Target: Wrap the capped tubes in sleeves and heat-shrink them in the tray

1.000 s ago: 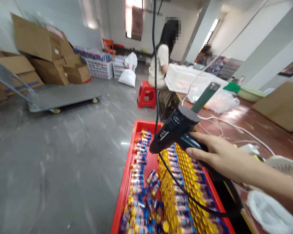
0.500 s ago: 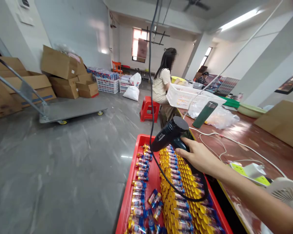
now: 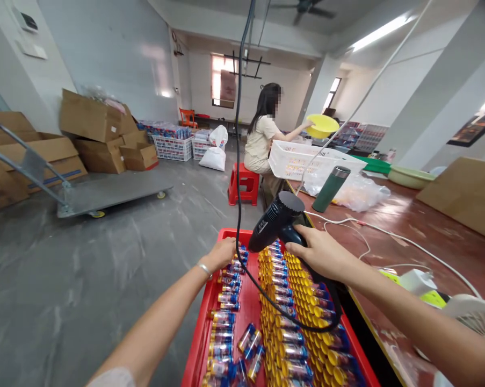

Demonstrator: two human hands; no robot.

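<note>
The right hand (image 3: 320,251) holds a black hair dryer (image 3: 266,224), fingers curled around its handle. It is up above the red tray (image 3: 247,298) of little bottles (image 3: 222,334). The left hand (image 3: 223,253) is by bottles near the tray's far left corner; I cannot tell if its fingers hold one.

My left hand (image 3: 222,253): fingertips hard to make out among bottles (image 3: 292,352) at far left corner of tray (image 3: 246,301); perhaps touching one, can't be sure. My right hand (image 3: 320,250): most fingers out of sight round handle (image 3: 292,235), covering its middle. Print on hair dryer (image 3: 267,227) too small to read; bottle labels likewise. Tray's near end cut off by bottom edge, my left sleeve (image 3: 113,378) too. Cable (image 3: 238,134) leaves through top edge. Fan (image 3: 468,307) sliced by right edge, trolley (image 3: 113,193) handle by left.
</note>
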